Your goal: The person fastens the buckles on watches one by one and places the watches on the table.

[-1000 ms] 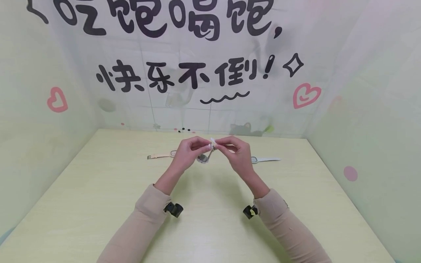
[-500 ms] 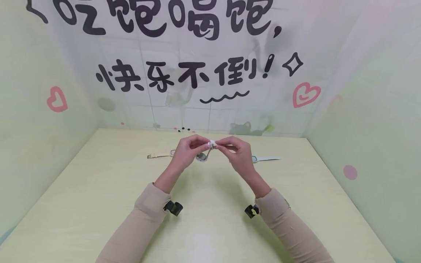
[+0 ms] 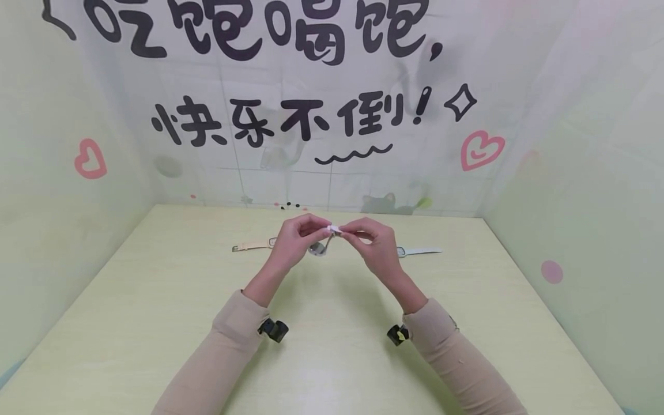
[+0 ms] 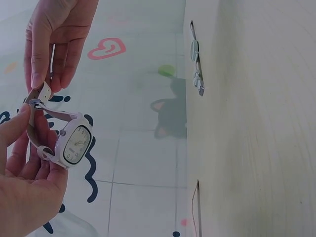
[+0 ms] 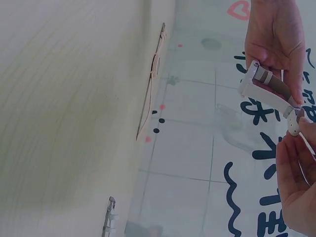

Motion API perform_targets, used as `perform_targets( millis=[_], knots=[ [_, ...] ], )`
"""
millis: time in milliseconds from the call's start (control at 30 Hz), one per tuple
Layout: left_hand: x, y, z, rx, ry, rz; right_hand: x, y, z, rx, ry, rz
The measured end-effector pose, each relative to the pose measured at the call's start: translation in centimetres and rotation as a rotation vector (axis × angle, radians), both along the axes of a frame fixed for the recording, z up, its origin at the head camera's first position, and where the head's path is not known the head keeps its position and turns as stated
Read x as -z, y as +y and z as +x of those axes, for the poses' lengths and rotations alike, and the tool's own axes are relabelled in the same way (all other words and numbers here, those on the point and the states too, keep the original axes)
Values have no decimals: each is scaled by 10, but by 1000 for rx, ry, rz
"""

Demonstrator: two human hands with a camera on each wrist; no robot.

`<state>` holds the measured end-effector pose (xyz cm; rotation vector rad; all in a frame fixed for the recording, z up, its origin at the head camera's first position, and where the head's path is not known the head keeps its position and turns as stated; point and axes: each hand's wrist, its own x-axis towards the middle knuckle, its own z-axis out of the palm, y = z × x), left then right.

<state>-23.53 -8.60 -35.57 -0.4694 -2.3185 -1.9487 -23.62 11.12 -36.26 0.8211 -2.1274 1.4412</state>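
Observation:
A white wristwatch [image 4: 76, 142] with a rounded square dial is held up above the table between both hands. My left hand [image 3: 293, 239] pinches the strap near its metal buckle, and the watch case hangs beside those fingers. From the other side, my right hand [image 3: 377, 245] pinches the strap's holed end between thumb and fingers. In the left wrist view the strap forms a loop, with the holed end [image 4: 45, 91] right at the buckle. The right wrist view shows the case edge-on and the strap's grey underside [image 5: 280, 89].
On the table [image 3: 321, 357], a peach-strapped watch [image 3: 252, 246] lies behind my left hand. Another watch with a pale strap [image 3: 422, 251] lies to the right of my right hand. A printed wall sheet [image 3: 290, 184] rises along the table's back edge.
The strap's white end stood upward between my fingertips a second ago and now lies flatter across them. Both hands have stayed nearly in place. The two watches on the table have not moved.

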Motion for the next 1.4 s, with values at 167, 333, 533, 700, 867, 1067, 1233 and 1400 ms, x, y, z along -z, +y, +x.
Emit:
perform_targets(
  millis=[167,333,533,700,867,1067,1233,1400],
  knots=[
    [1,0,0,-3,-1,10,0,1,0,0,14,12],
    [2,1,-1,-7,-2,5,-2,1,0,17,43,55],
    [2,0,0,-3,-5,2,-3,1,1,47,104,111],
    [3,-1,-1,0,-5,1,-4,0,2,76,149,157],
    [4,-1,0,-1,-7,-12,-5,-2,3,95,177,189],
    [5,-2,1,4,11,-41,-4,-3,4,106,209,218],
    [6,-1,1,5,21,-60,-5,-4,4,111,223,238],
    [7,-1,1,9,23,-76,-2,-4,5,116,195,245]
  ],
)
